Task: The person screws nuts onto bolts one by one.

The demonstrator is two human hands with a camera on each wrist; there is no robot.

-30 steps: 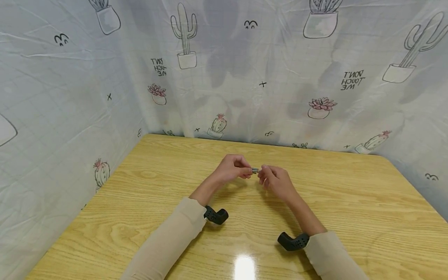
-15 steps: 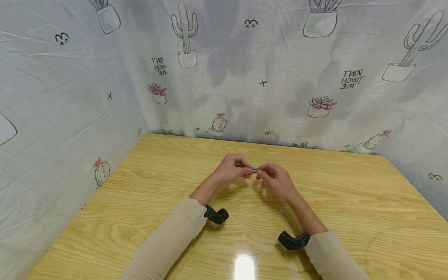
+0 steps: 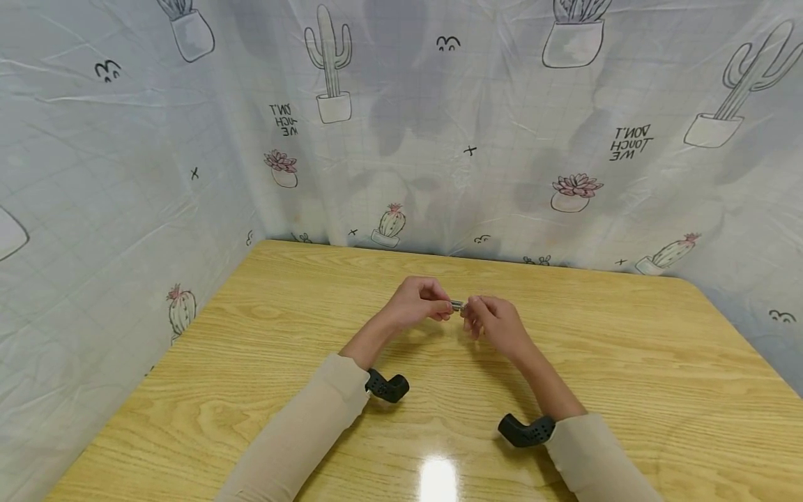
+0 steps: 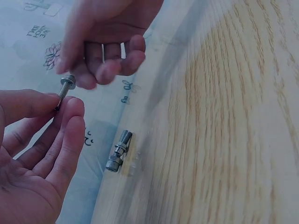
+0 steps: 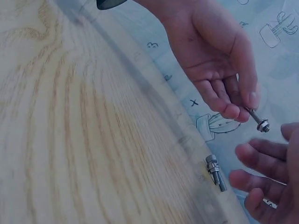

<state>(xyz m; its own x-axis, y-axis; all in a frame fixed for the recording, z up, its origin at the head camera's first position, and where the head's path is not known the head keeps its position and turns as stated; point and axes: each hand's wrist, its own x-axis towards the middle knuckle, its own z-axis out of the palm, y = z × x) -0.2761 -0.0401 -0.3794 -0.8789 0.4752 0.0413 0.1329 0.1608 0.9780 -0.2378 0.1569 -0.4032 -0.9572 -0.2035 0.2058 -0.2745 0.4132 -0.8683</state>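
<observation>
My left hand (image 3: pixel 415 302) pinches the end of a small metal bolt (image 4: pixel 64 89) between thumb and fingertips, above the table. A nut with a washer-like flange (image 5: pixel 263 125) sits at the bolt's free end, pointing toward my right hand (image 3: pixel 497 326). The right hand's thumb and fingers (image 5: pixel 261 154) are spread and loosely bent right beside that nut, with a gap showing in the right wrist view. Below the hands, both wrist views show a second bolt (image 4: pixel 120 150) with nuts on its shank, lying near the table's far edge. The head view does not show it.
The wooden table (image 3: pixel 301 307) spreads out around both forearms. A pale curtain (image 3: pixel 401 139) printed with cacti hangs behind it and along the left side. Black camera mounts (image 3: pixel 387 387) are worn at the wrists, under beige sleeves (image 3: pixel 307 425).
My right thumb and fingers close in around the bolt's nut end half a second ago, then draw back slightly, showing more of it again. The left hand keeps its place and its pinch.
</observation>
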